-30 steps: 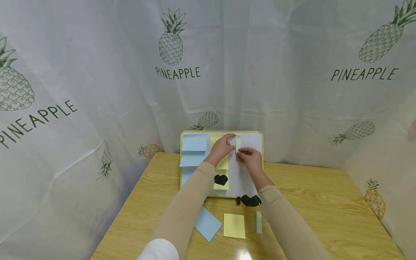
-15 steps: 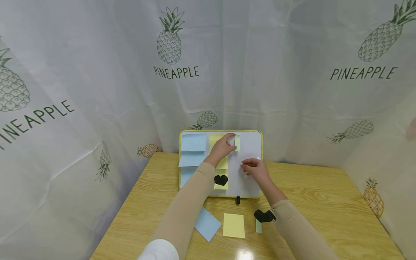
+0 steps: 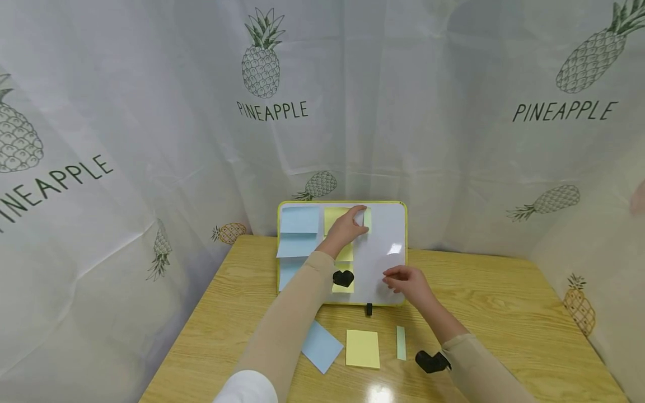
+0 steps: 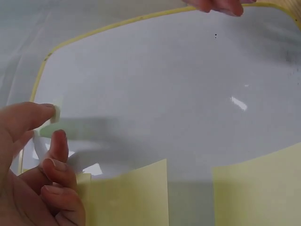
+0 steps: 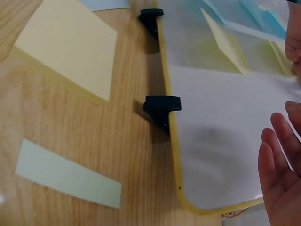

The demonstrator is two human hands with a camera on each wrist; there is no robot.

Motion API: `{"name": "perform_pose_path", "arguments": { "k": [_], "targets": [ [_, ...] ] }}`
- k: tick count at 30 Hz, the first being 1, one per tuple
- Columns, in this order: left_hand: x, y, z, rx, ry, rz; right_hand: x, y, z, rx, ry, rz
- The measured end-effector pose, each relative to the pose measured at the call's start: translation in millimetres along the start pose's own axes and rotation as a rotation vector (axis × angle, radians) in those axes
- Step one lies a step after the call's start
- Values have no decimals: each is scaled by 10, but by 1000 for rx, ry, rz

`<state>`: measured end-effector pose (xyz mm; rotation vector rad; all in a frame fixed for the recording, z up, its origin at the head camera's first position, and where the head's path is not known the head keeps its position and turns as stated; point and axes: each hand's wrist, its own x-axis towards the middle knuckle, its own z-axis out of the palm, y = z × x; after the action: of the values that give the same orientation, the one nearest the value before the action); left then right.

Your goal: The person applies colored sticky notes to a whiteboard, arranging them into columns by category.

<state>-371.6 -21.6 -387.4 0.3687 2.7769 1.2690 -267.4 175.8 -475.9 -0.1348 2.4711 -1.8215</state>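
Note:
A yellow-rimmed whiteboard stands upright at the table's back. My left hand is at its upper part, with thumb and index finger holding a narrow pale green sticky note there; in the left wrist view the fingers partly cover the note. My right hand is near the board's lower right, fingers loosely bent, holding nothing; in the right wrist view its fingers are spread. Blue sticky notes fill the board's left column, and yellow sticky notes hang beside them, partly behind my left arm.
On the table in front of the board lie a blue pad, a yellow pad and a pale green strip pad. Black feet jut from the board's bottom edge. A pineapple-print curtain hangs behind and at both sides.
My right hand has let go of the green note's lower end and moved down and right, off toward the board's lower right. My left hand has stayed at the note.

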Motion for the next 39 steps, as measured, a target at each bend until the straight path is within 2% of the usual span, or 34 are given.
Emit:
{"name": "perform_pose_path", "arguments": {
  "k": [8,15,19,26,29,39],
  "targets": [
    [15,-2,11,0,-30,4,-199,112,-75,-34,-47,-34],
    [15,14,18,-12,-58,8,-393,231,-164,-47,-83,-24],
    [1,30,18,-23,-69,5,-507,282,-208,-45,-116,-62],
    [-4,36,32,-42,-99,9,-673,388,-220,-48,-105,0],
    [-11,35,34,-50,-110,12,-718,427,-210,-17,-99,20],
    [-19,30,61,-51,-131,20,-823,527,-178,40,-100,39]
  ]
}}
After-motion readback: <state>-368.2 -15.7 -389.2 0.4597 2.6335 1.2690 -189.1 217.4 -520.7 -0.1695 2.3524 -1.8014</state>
